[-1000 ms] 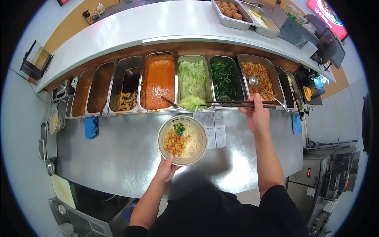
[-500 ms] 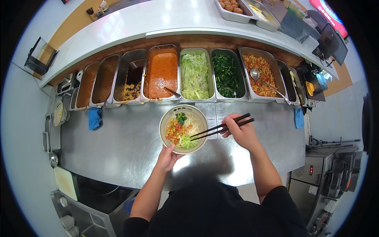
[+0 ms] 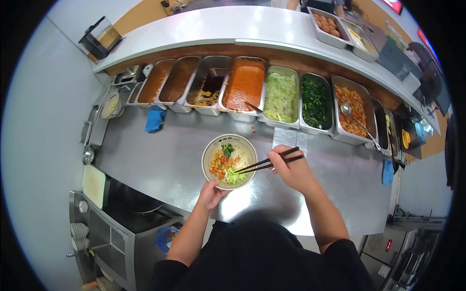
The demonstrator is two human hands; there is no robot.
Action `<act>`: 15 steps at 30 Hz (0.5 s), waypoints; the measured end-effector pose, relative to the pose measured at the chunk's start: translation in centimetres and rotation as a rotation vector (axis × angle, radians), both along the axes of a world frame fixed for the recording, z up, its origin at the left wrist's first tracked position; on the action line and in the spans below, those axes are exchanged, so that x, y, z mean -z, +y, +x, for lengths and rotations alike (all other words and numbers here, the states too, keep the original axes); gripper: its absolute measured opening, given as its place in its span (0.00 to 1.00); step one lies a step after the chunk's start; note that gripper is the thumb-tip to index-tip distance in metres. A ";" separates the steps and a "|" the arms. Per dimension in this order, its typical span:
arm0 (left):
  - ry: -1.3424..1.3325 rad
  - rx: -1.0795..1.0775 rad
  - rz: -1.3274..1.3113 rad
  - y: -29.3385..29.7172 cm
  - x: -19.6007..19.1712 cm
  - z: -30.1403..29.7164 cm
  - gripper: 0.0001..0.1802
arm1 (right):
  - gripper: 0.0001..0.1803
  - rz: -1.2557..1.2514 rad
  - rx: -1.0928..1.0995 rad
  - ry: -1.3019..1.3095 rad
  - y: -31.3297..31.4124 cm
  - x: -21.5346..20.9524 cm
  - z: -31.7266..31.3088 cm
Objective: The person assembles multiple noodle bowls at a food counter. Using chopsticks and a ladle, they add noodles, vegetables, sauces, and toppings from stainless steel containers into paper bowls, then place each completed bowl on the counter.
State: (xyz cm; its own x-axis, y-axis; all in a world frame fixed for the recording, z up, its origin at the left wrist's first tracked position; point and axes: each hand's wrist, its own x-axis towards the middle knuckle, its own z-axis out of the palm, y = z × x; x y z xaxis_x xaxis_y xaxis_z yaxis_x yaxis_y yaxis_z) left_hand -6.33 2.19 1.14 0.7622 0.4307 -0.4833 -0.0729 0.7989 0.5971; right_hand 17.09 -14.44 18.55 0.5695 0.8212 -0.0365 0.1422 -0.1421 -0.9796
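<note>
My left hand [image 3: 212, 195] holds a pale round bowl [image 3: 205, 164] by its near rim, with the thumb on the edge. Inside the bowl lie white noodles [image 3: 243, 154], a tuft of dark greens [image 3: 227, 149], orange and green diced vegetables [image 3: 220, 165] and pale green shreds [image 3: 236, 178]. My right hand [image 3: 291, 172] is closed around a pair of black chopsticks [image 3: 262, 162]. Their tips come together over the pale green shreds at the bowl's right side. Whether they pinch any shreds is too small to tell.
Beyond the steel counter [image 3: 160, 150] runs a row of food pans, among them orange sauce [image 3: 242, 85], shredded greens [image 3: 281, 94], dark greens [image 3: 314, 102] and diced vegetables with a ladle [image 3: 345, 108]. Paper slips [image 3: 286, 137] lie before them. A blue cloth [image 3: 155, 120] sits left.
The view has shifted, so the pans and counter appear farther right. The bowl now shows farther left of the paper slips. Both hands keep their holds, and the chopstick tips stay at the pale green shreds.
</note>
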 end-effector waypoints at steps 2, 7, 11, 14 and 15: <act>-0.005 -0.033 0.003 0.7 -0.6 -1.6 0.29 | 0.09 0.164 0.010 -0.036 1.6 0.4 -2.1; -0.061 -0.071 0.002 4.3 -0.3 -5.0 0.31 | 0.07 0.094 -0.050 -0.286 5.7 -0.4 -6.9; -0.127 -0.092 -0.051 7.9 -0.2 -6.5 0.31 | 0.07 0.133 0.080 -0.348 9.8 -0.2 -8.6; -0.120 -0.085 -0.061 11.2 -0.3 -8.0 0.32 | 0.09 0.177 0.149 -0.374 14.7 -0.9 -10.6; -0.115 -0.070 -0.062 12.6 0.1 -8.8 0.32 | 0.11 0.220 0.225 -0.338 16.4 -1.1 -11.1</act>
State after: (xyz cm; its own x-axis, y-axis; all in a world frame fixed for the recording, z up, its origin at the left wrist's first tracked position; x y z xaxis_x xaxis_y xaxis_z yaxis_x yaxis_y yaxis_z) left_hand -15.08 14.84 1.08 0.7833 0.4568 -0.4216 -0.1951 0.8246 0.5309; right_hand 5.97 1.96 19.67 0.6843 0.6434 0.3431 0.4480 0.0003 -0.8940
